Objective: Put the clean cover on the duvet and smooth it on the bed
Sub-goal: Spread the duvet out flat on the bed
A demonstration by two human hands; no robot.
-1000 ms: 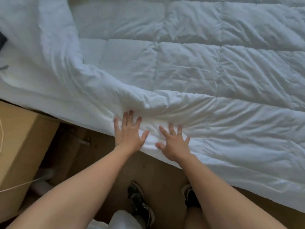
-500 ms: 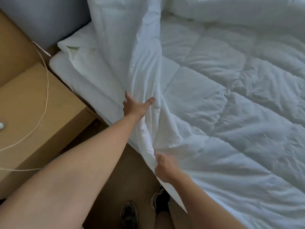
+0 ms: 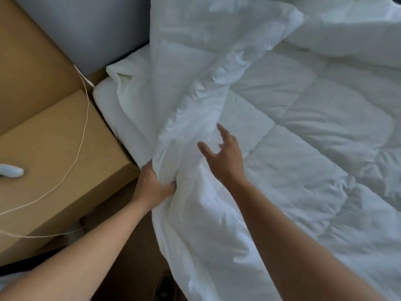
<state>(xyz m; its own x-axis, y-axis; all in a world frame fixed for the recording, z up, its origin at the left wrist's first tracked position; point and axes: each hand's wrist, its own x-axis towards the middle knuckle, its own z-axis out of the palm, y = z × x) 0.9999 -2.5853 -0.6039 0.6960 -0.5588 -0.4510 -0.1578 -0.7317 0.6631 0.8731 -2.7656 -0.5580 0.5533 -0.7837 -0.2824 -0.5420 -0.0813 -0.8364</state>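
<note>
Cover point(image 3: 191, 118) lies bunched in a long twisted ridge on the near-left part of the bed point(image 3: 106, 98). It runs from the headboard point(image 3: 86, 29) end down over the mattress edge toward the floor. Quilted duvet point(image 3: 314, 137) is spread on the bed to the right of the ridge, its stitched panels bare, so the cover does not look to be on it yet.

Left hand point(image 3: 155, 185) has its fingers curled into the cover, gripping a fistful at the bed edge just beside the nightstand point(image 3: 54, 159). Right hand point(image 3: 225, 157) has its fingers spread and holds nothing. It sits over the ridge; touching or just above, cannot tell.

Handling, judged:
- Cover looks thin, light and limp with no stiffness. It will twist and collapse, and should slide easily over the duvet. Not fragile.
- Duvet looks puffy and soft, bulkier than the cover, and is likely to drag and fold on itself.

Where to grip: a mid-fabric fistful only moves the bundle. Better to trace along to a hem or corner and pinch there, one hand per corner, then find the open side. Folded corner point(image 3: 118, 72) shows near the headboard; whether it belongs to the cover or the sheet, cannot tell.

White cable point(image 3: 85, 118) is draped on the nightstand, apart from the fabric.
</note>
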